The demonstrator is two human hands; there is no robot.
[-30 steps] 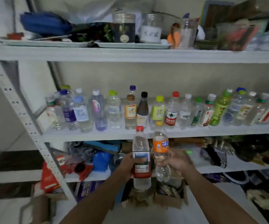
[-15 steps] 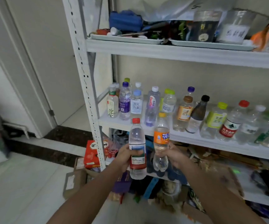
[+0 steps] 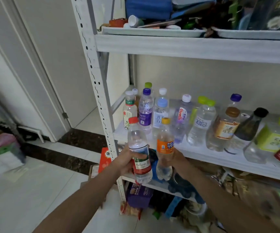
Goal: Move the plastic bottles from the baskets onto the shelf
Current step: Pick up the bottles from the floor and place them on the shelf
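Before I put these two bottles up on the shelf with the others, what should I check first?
1. Left hand grips the red-capped bottle: ok.
2. Right hand grips the orange-label bottle: ok.
3. Both caps on, both bottles upright: ok.
4. Bottle bases above the shelf edge: not ok, they hang below it.
5. Bare strip in front of the standing bottles: ok, though narrow.
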